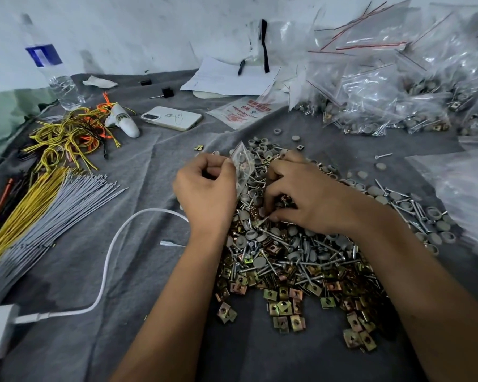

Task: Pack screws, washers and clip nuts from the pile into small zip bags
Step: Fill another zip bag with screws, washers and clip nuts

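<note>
Right hand [309, 199] sits fingers-down in the pile [295, 260] of screws, grey washers and brass clip nuts, fingertips curled around small parts; exactly which, cannot tell. Left hand [204, 188] pinches a small zip bag [243, 166] upright at the pile's far-left edge, a few pieces inside. Farther right, filled zip bags [392, 106] lie heaped on the grey cloth [149, 271].

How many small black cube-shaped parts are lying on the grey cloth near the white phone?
2: one small black cube-shaped part sits near the wall behind the white phone, the other just right, with a metal pin. More may be hidden.
</note>
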Demonstrator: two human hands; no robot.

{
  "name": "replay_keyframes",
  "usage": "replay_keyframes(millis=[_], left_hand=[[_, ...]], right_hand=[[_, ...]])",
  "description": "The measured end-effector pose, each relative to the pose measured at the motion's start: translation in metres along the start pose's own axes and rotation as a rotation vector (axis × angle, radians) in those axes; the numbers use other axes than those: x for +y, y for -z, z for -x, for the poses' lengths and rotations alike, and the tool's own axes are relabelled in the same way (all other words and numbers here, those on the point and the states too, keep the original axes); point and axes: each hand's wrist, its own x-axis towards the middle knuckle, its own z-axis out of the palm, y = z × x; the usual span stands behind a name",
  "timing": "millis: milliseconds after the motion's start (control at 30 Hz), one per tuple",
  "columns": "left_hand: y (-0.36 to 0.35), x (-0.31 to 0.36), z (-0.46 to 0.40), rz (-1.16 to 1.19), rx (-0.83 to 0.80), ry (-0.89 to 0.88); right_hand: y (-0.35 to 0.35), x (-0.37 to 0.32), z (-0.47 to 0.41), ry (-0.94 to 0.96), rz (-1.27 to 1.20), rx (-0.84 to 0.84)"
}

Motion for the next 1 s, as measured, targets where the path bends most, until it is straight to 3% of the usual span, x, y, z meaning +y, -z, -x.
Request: replay_keyframes(millis=[100, 200, 300, 533, 767, 1000], left_hand=[[0.0, 0.0, -0.001, -0.019, -0.023, 0.004], [-0.001, -0.001, -0.001, -0.038, -0.092, -0.002], [-0.002, -0.001, 0.001, -0.073, -0.181, -0.029], [-0.002, 0.0, 0.005, -0.132, -0.263, -0.117], [-0.002, 0.0, 0.006, -0.15, -0.277, -0.141], [0.0, -0.006, -0.002, 0.049, -0.093, 0.065]], right_hand=[[0.003, 0.003, 0.003, 0.011, -0.124, 0.08], [0.009, 0.007, 0.006, -0.007, -0.33, 0.288], [0.011, 0.007, 0.008, -0.045, -0.372, 0.44], [0.007, 0.007, 0.005, -0.077, -0.31, 0.4], [0.003, 0.004, 0.002, -0.087, -0.294, 0.478], [0.005, 0.001, 0.007, -0.068, -0.382, 0.439]])
